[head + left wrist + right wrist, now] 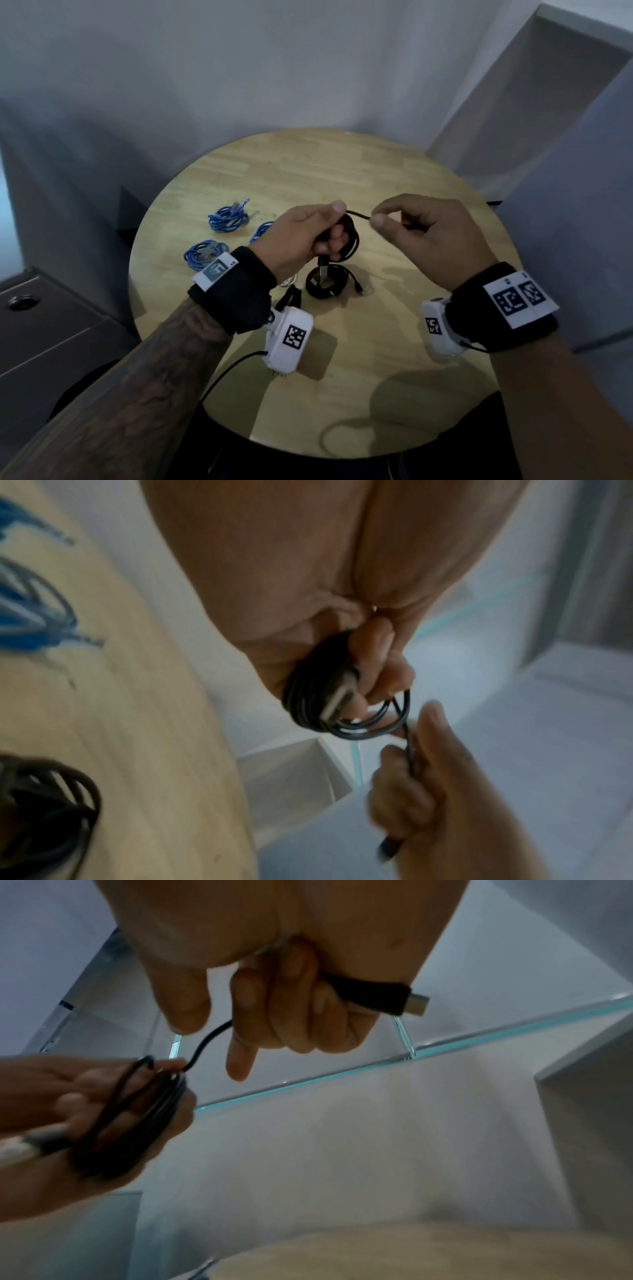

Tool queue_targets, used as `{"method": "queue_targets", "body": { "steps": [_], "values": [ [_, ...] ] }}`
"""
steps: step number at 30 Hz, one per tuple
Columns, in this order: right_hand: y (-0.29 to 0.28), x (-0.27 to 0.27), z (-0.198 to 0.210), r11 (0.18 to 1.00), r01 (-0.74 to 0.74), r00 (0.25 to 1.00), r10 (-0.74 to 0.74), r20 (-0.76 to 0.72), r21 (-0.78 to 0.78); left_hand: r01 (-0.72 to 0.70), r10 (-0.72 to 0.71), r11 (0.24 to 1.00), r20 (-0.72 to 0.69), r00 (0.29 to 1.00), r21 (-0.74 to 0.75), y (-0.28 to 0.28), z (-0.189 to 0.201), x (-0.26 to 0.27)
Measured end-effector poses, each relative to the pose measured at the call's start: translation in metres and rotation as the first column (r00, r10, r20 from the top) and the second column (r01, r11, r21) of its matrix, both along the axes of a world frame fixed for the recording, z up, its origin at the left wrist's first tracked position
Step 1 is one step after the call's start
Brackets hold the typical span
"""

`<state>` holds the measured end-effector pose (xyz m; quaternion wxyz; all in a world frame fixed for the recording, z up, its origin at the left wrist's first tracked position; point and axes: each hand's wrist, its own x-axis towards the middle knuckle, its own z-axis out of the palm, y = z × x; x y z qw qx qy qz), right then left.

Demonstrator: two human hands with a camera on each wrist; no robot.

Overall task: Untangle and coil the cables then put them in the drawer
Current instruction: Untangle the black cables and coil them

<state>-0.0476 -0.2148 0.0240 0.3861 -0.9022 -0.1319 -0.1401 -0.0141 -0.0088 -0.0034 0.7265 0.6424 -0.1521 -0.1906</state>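
Left hand (301, 236) curled round black cable (349, 236) coil; right hand (421, 233) pinching free end. Light, limp, springy; best gripped across the loops.

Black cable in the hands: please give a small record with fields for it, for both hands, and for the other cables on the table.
held cable: thin black USB cable, mostly wound into a coil
left hand: grips the coil
right hand: pinches the free end; small plug sticks out past the fingers
on round wooden table: three coiled blue cables, one coiled black cable
drawer: not identifiable
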Motion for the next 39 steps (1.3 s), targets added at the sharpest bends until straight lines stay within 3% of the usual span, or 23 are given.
{"method": "queue_targets", "body": {
  "steps": [3, 5, 9, 13, 19, 23, 25, 29, 33, 36, 39],
  "values": [
    [0.019, -0.004, -0.009, 0.985, -0.101, 0.977, 0.124, -0.172, 0.137, -0.03, 0.012, 0.983, -0.101, 0.995, -0.18, 0.001, 0.006, 0.0],
    [0.03, -0.004, -0.01, 0.977, -0.126, 0.964, 0.162, -0.209, 0.175, -0.017, -0.02, 0.968, -0.145, 0.989, -0.251, 0.005, 0.009, -0.003],
    [0.036, -0.008, -0.007, 0.963, -0.134, 0.957, 0.187, -0.222, 0.236, -0.002, -0.059, 0.955, -0.197, 0.979, -0.297, 0.008, 0.017, -0.016],
    [0.037, -0.02, -0.007, 0.962, -0.091, 0.971, 0.143, -0.19, 0.257, -0.018, -0.017, 0.968, -0.137, 0.99, -0.25, 0.008, 0.018, -0.033],
    [0.044, -0.035, -0.012, 0.941, 0.009, 0.989, 0.042, -0.143, 0.339, -0.051, -0.041, 0.943, -0.266, 0.963, -0.33, 0.0, 0.01, -0.055],
    [0.052, -0.035, -0.031, 0.964, 0.028, 0.997, -0.007, -0.081, 0.263, -0.2, 0.07, 0.924, -0.369, 0.927, -0.327, -0.002, 0.004, -0.058],
    [0.056, -0.034, -0.04, 0.978, 0.015, 0.996, 0.002, -0.085, 0.207, -0.278, 0.167, 0.914, -0.349, 0.922, -0.297, -0.002, -0.001, -0.054],
    [0.05, -0.027, -0.047, 0.962, 0.007, 0.996, 0.016, -0.083, 0.272, -0.409, 0.347, 0.884, -0.27, 0.898, -0.225, 0.005, -0.009, -0.04],
    [0.036, -0.01, -0.059, 0.993, 0.073, 0.996, -0.076, 0.035, 0.095, -0.465, 0.403, 0.856, -0.271, 0.874, -0.227, 0.009, -0.011, -0.026],
    [0.037, -0.003, -0.061, 0.953, 0.149, 0.988, -0.132, -0.083, 0.262, -0.409, 0.36, 0.895, -0.252, 0.898, -0.177, 0.006, -0.015, -0.02],
    [0.039, 0.0, -0.058, 0.805, 0.195, 0.975, -0.096, -0.202, 0.561, -0.326, 0.29, 0.937, -0.243, 0.926, -0.125, 0.003, -0.019, -0.017]
  ]
}}
